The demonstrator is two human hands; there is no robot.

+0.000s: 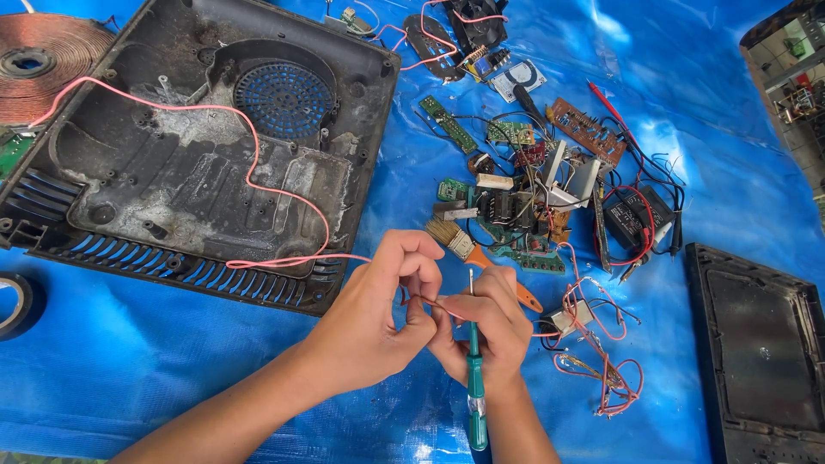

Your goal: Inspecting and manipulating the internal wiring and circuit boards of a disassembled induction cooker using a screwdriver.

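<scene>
My left hand [378,314] pinches the end of a thin pink wire [249,163] that runs back across the open black plastic cooker base [112,198]. My right hand [485,322] meets it fingertip to fingertip, gripping the same wire end, while a green-handled screwdriver [474,387] is tucked in that hand with its tip pointing up. Both hands hover over the blue tarp [172,361] just in front of the base's vented edge.
A heap of small circuit boards and parts [524,206], a paintbrush [455,241], and loose pink wires [601,369] lie to the right. A copper coil [43,51] sits top left, a tape roll [17,301] at left, a black panel [760,344] at right.
</scene>
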